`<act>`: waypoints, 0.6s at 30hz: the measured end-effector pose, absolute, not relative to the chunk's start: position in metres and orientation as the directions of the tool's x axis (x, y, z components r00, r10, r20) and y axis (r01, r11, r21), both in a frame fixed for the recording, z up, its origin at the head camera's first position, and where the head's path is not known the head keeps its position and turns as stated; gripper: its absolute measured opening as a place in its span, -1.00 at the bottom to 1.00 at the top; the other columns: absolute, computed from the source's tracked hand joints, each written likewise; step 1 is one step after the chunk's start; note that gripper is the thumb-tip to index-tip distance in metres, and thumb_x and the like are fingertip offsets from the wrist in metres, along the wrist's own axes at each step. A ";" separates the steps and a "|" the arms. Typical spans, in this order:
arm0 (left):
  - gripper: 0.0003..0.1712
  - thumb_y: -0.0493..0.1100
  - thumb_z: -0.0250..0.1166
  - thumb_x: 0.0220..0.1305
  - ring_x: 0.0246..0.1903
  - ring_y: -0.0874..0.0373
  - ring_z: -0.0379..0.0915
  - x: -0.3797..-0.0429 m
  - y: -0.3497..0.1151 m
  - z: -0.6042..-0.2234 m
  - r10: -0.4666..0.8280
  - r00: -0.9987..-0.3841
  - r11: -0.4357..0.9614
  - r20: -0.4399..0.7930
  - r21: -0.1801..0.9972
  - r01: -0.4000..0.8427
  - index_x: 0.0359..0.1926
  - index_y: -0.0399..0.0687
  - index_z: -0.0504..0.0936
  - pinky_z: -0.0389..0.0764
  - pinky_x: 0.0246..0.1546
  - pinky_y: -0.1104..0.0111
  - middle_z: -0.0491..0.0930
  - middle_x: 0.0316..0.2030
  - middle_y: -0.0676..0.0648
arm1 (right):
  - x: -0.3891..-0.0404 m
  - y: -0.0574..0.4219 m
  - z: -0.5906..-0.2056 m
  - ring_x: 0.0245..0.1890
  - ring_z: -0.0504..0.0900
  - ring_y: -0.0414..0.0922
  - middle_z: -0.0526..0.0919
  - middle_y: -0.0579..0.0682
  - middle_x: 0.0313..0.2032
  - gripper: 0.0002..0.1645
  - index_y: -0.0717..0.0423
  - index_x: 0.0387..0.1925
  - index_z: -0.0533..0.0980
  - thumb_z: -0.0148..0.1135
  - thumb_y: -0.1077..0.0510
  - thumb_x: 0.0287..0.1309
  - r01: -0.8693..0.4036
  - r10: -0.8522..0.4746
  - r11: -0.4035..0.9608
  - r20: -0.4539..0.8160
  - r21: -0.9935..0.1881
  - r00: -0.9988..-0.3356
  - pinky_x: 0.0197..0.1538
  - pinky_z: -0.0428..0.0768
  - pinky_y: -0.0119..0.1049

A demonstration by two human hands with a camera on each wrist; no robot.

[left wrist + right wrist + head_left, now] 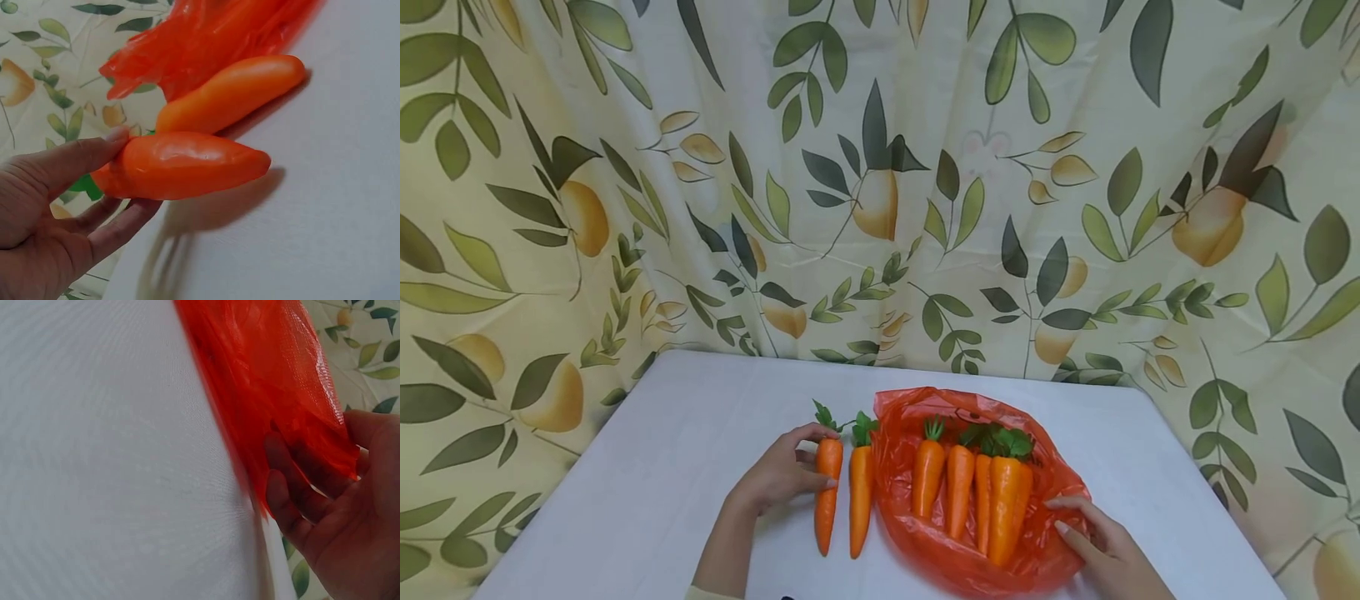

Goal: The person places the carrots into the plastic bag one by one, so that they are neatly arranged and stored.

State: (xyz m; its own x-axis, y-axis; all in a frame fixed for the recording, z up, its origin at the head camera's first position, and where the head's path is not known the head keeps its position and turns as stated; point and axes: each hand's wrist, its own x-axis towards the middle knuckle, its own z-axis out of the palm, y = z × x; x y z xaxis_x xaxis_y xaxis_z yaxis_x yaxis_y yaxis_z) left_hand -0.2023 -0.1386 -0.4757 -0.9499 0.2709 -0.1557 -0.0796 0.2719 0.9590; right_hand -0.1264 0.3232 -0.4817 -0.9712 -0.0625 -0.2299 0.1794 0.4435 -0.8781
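Note:
My left hand (pixel 786 471) pinches an orange carrot (pixel 826 500) with leafy green tops between thumb and fingers. In the left wrist view that carrot (pixel 194 165) has its tip pointing away from the palm, its shadow on the white surface beneath. Right beside it, a second carrot (pixel 861 500) lies between the held one and a red plastic bag (pixel 895 533). The bag gapes upward, with several carrots (pixel 960 492) side by side inside, green tops to the back. At the bag's right edge, my right hand (pixel 1108 542) holds the thin plastic between thumb and fingers.
Everything rests on a white-covered table (pixel 700 417). Behind it and at both sides hangs a curtain (pixel 880 275) printed with leaves and fruit. White tabletop shows left of the left hand and right of the bag.

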 end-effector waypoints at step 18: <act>-0.36 -0.22 0.63 0.07 0.04 -0.09 0.45 -0.212 -0.133 -0.449 0.196 -0.978 0.304 -0.065 0.953 -0.002 0.18 0.19 0.64 0.64 -0.19 0.15 0.49 0.14 -0.05 | -0.123 0.323 -0.479 -0.11 0.66 0.03 0.48 0.28 0.25 -0.46 0.23 0.29 0.45 0.26 0.00 0.45 0.175 -0.081 0.429 -0.231 -0.886 -0.970 -0.05 0.71 -0.20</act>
State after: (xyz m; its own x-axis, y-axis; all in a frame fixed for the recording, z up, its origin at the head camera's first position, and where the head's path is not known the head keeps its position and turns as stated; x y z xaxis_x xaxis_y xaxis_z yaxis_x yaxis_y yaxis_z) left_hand -0.2116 -0.1330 -0.4494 -0.9784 0.1965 -0.0647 -0.0019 0.3040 0.9527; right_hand -0.1233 0.3229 -0.4786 -0.9696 -0.0809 -0.2308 0.1752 0.4290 -0.8861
